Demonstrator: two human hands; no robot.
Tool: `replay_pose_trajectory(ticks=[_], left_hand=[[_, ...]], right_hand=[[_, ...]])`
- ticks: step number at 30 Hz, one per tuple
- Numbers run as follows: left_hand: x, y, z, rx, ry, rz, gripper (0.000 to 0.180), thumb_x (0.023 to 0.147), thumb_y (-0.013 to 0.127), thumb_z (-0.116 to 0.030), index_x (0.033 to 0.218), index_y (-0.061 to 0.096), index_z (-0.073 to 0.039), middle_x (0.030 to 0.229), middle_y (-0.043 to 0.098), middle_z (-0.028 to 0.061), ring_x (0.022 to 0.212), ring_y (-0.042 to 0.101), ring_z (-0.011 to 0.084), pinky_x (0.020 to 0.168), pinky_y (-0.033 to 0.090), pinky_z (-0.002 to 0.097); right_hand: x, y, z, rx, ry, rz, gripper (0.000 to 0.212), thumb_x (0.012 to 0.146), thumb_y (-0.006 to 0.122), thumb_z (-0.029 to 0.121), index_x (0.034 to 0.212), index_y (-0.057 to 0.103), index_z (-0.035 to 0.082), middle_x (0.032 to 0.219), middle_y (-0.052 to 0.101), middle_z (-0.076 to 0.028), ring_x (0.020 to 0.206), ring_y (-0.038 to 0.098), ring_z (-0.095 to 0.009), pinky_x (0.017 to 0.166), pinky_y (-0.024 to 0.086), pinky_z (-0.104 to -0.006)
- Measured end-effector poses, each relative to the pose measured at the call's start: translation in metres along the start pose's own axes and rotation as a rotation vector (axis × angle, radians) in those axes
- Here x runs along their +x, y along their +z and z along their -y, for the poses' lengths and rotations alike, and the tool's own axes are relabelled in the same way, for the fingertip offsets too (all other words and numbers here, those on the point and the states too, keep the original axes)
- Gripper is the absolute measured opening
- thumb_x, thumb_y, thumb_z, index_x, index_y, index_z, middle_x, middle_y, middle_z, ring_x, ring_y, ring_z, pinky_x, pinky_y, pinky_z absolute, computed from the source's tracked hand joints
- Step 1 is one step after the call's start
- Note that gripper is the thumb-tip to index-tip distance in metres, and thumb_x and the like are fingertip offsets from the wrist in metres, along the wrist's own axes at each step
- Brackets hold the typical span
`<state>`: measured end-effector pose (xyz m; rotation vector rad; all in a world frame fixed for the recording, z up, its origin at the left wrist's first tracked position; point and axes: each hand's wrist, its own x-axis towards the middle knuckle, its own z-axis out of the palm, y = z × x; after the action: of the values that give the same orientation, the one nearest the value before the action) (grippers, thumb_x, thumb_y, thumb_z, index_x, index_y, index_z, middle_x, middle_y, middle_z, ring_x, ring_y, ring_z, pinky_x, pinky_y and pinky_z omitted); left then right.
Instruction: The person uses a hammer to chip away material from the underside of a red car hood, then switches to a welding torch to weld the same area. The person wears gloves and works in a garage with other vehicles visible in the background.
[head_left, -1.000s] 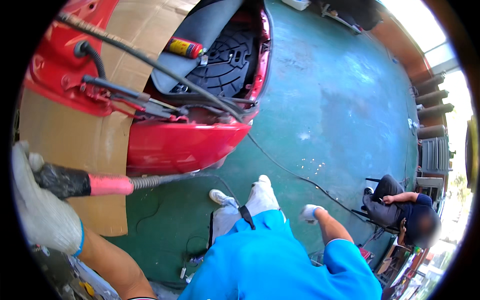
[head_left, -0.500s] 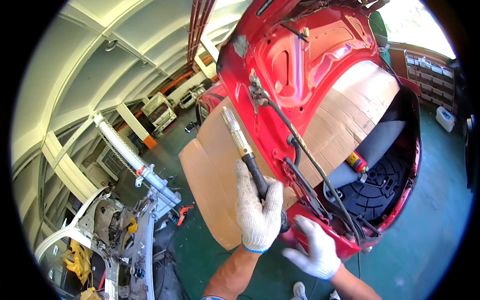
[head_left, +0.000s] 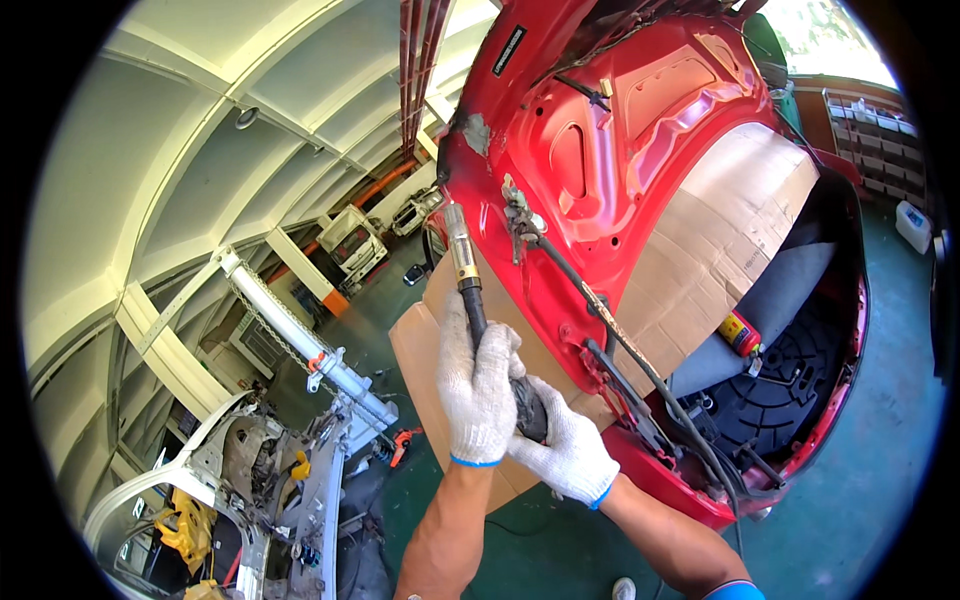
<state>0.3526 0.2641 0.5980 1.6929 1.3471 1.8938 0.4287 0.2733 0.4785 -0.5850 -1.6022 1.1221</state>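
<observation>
My left hand, in a white knit glove, is wrapped round a torch-shaped hand tool. Its slotted metal barrel points up and away, and a dark neck runs down into my palm. Against the tool's bulky black rear end rests my right hand, also gloved, its fingers curled round that end and partly hidden. Just right of the barrel stands the raised red trunk lid of a car. A metal clamp grips the lid's edge, and a thick dark cable runs down from it.
Cardboard sheets cover part of the trunk opening and hang behind my hands. A red and yellow canister lies in the trunk. At left are a white post with a chain and a stripped car body. A white jug stands far right.
My right hand has moved up and left from beside the tool onto its black rear end. The tool has shifted slightly left in view and stands a little more upright.
</observation>
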Motion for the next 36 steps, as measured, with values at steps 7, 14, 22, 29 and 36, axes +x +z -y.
replay_pose_trajectory(ticks=[7,14,22,29,36], left_hand=[[0.022,-0.005,0.012,-0.042,-0.002,-0.025,0.050,0.105,0.058,-0.012,0.151,0.043,-0.001,0.080,0.049,-0.0025,0.064,0.045,0.0032,0.054,0.042,0.0187],[0.042,-0.008,0.017,-0.036,0.004,-0.012,0.039,0.105,0.059,-0.011,0.141,0.049,-0.001,0.077,0.045,-0.0042,0.061,0.041,0.0022,0.051,0.037,0.0186],[0.047,-0.010,0.019,-0.015,0.029,-0.033,0.042,0.104,0.059,-0.012,0.142,0.048,0.000,0.077,0.045,-0.0043,0.061,0.040,0.0025,0.051,0.037,0.0192],[0.048,-0.009,0.021,-0.028,0.023,-0.045,0.046,0.104,0.060,-0.011,0.147,0.047,-0.001,0.078,0.047,-0.0035,0.061,0.042,0.0030,0.052,0.039,0.0197],[0.050,-0.007,0.021,-0.006,0.053,-0.055,0.045,0.103,0.061,-0.012,0.146,0.048,-0.001,0.077,0.047,-0.0036,0.061,0.043,0.0030,0.052,0.039,0.0199]], right_hand=[[0.019,0.013,-0.008,-0.030,-0.034,-0.021,0.077,0.086,0.075,0.037,0.147,0.041,0.006,0.096,0.074,-0.020,0.082,0.074,-0.040,0.077,0.059,-0.0458],[0.037,0.022,-0.016,-0.217,-0.095,-0.114,0.075,0.085,0.077,0.037,0.145,0.043,0.007,0.085,0.073,-0.019,0.075,0.074,-0.041,0.070,0.060,-0.0481],[0.045,0.021,-0.014,-0.255,-0.093,-0.089,0.069,0.087,0.072,0.035,0.142,0.044,0.004,0.089,0.073,-0.023,0.075,0.072,-0.044,0.067,0.059,-0.0500],[0.048,0.023,-0.019,-0.266,-0.115,-0.132,0.070,0.085,0.074,0.032,0.142,0.045,0.003,0.084,0.073,-0.021,0.071,0.072,-0.043,0.065,0.059,-0.0489],[0.048,0.020,-0.017,-0.236,-0.133,-0.120,0.073,0.085,0.073,0.033,0.145,0.043,0.004,0.086,0.073,-0.023,0.072,0.072,-0.043,0.065,0.059,-0.0488]])
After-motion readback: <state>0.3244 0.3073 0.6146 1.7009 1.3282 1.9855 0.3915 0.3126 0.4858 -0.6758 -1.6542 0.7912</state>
